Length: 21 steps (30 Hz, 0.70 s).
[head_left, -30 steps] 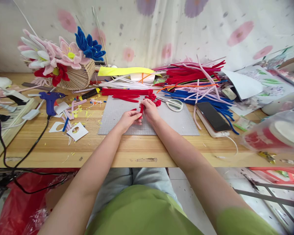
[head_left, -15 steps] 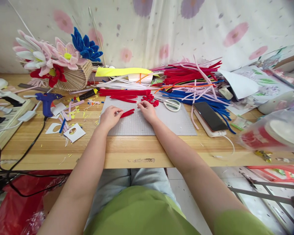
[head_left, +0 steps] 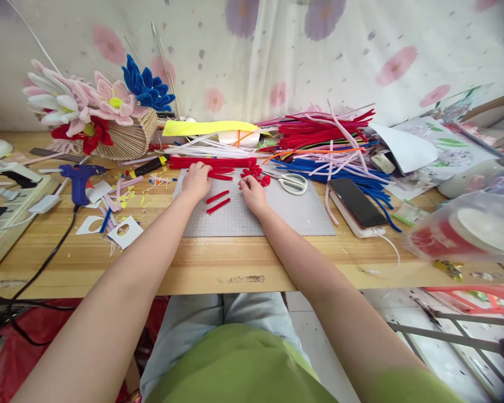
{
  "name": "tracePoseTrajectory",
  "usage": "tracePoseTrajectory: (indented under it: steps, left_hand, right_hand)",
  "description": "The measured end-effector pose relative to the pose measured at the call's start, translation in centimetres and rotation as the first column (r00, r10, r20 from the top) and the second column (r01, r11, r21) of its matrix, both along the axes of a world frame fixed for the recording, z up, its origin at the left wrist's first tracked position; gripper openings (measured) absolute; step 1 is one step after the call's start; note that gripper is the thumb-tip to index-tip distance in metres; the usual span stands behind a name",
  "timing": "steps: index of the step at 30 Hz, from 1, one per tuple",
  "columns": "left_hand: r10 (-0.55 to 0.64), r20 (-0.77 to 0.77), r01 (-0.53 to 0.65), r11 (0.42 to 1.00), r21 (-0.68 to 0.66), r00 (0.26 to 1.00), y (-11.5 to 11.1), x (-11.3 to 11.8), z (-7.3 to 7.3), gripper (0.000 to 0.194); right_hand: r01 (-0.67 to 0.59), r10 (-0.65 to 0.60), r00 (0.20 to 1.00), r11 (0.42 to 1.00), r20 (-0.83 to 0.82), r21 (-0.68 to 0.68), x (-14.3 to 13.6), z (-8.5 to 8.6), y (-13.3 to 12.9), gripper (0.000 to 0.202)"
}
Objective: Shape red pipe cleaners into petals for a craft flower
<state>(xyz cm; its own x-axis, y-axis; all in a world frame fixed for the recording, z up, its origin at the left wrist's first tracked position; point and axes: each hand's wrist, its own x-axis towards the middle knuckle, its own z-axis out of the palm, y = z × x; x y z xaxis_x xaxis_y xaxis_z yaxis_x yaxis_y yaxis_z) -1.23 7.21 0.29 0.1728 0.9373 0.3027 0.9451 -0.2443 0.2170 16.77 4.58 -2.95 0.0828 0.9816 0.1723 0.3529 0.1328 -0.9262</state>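
My left hand lies over the near end of the red pipe cleaners, its fingers closed on one at the upper left of the grey cutting mat. Two short red pipe cleaner pieces lie apart on the mat between my hands. My right hand rests on the mat with fingers curled in; whatever they hold, if anything, is hidden. Just beyond it sits a small cluster of bent red pipe cleaner loops. White-handled scissors lie to its right.
At the left are a blue glue gun, white card pieces and a fan-shaped holder of fuzzy flowers. Piled pipe cleaners fill the back. A phone and a bagged cup stand right.
My left hand has left the short red pieces, which now lie separated on the mat, and moved up to the longer red pipe cleaners. My right hand stays nearly in place.
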Motion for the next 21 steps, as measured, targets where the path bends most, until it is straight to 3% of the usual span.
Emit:
tracePoseTrajectory:
  steps: [6,11,16,21]
  left_hand:
    - [0.058,-0.126,-0.063,0.997,-0.036,0.990,1.1,-0.6,-0.9,0.029]
    - [0.027,-0.155,-0.030,0.999,-0.018,0.988,1.0,-0.8,-0.7,0.031]
    - [0.071,-0.097,-0.070,0.997,0.017,0.993,0.9,-1.0,-0.8,0.037]
    - [0.118,0.056,-0.123,0.988,0.092,0.991,0.9,-1.4,-0.5,0.033]
  right_hand:
    - [-0.024,0.024,0.999,1.000,0.039,-0.011,0.0,0.0,-0.1,0.010]
    - [-0.036,0.037,0.998,0.999,0.052,-0.022,-0.1,0.0,-0.1,0.010]
    - [-0.051,0.052,0.997,0.999,0.049,-0.017,-0.1,-0.2,0.0,0.010]
    - [-0.043,0.043,0.999,0.999,0.013,-0.002,-0.1,-0.2,-0.1,0.010]
